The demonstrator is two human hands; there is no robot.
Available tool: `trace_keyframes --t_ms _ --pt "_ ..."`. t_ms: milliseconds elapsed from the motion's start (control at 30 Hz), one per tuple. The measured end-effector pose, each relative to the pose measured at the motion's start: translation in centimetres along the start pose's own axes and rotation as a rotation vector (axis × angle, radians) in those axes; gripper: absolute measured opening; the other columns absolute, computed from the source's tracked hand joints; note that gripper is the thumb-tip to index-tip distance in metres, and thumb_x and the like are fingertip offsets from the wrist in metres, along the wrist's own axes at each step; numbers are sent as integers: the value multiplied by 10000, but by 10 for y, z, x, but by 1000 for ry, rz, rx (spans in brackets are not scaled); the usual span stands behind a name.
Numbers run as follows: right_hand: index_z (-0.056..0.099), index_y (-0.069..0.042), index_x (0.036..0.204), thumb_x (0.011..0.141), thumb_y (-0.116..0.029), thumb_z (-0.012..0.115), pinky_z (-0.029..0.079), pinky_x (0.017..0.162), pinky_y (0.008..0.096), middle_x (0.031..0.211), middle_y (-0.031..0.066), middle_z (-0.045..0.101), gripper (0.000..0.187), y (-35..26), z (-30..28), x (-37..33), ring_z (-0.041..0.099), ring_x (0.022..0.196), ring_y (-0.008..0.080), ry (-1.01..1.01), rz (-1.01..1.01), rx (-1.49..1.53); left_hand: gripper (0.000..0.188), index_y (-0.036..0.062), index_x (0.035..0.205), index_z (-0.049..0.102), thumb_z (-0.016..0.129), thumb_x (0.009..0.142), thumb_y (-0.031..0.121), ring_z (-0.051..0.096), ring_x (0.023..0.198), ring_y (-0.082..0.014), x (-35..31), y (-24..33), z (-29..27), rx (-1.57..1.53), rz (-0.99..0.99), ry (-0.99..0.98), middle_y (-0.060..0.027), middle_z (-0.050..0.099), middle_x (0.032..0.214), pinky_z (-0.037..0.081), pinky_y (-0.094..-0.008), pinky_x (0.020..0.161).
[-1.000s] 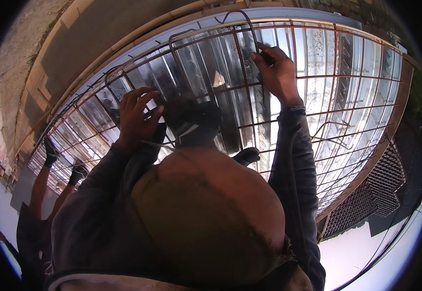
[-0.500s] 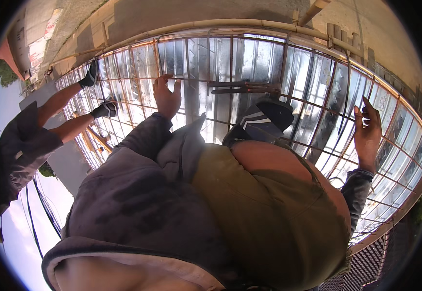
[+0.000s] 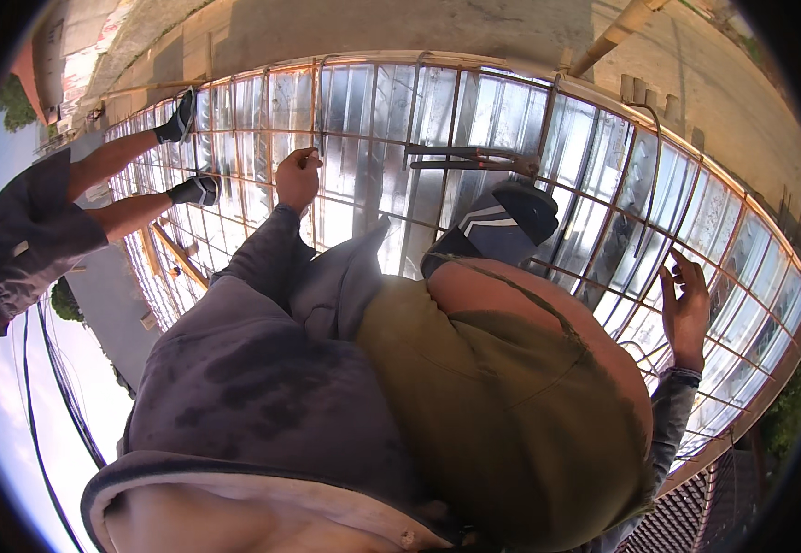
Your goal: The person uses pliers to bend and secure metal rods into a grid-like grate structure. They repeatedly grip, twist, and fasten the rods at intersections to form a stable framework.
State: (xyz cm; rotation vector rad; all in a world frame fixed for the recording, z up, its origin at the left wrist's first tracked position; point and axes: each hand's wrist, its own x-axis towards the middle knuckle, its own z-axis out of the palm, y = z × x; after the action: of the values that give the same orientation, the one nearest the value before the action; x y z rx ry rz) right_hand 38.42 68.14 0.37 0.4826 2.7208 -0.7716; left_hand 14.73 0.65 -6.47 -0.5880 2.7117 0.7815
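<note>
Rusty steel bars form a grid [image 3: 363, 140] over shiny corrugated metal sheets [image 3: 497, 115]. At a bar crossing left of centre, my left hand [image 3: 298, 182] is closed, its fingertips curled together; whatever they may pinch is hidden. My right hand [image 3: 686, 309] hovers over the grid at the right, fingers apart and holding nothing. Between my hands lie pincers [image 3: 469, 158] with two long dark handles, across the bars, their rusty head toward the right. Just below them, my dark shoe [image 3: 511, 221] with pale stripes rests on the grid.
Another person's legs [image 3: 128, 152] stand on the grid at the left. A bent loose bar [image 3: 656, 166] lies over the right part. Wooden pieces [image 3: 179, 253] sit at lower left, and a bamboo pole [image 3: 617, 37] leans in beyond the far edge.
My left hand has gone from spread fingers to curled ones at the bar crossing. My right hand sits slightly lower and more to the left in the picture. The view has shifted a little.
</note>
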Motion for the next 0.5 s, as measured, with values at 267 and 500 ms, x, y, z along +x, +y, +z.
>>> trace_keyframes --t_ms 267,500 --pt "709 -20 1324 1036 -170 736 541 739 382 1024 130 677 326 1 -43 -40 662 847 241 -72 -82 62 263 16 1258 742 690 1094 215 432 636 -13 -45 148 -58 -512 124 -234 22 679 902 341 -215 557" --pt "722 -16 1335 1055 -232 753 531 783 348 1026 86 737 355 -44 -82 -41 668 898 174 -41 -75 241 278 65 1296 762 663 1118 254 419 713 -22 -81 364 -72 -228 838 -586 48 624 941 328 -193 661"
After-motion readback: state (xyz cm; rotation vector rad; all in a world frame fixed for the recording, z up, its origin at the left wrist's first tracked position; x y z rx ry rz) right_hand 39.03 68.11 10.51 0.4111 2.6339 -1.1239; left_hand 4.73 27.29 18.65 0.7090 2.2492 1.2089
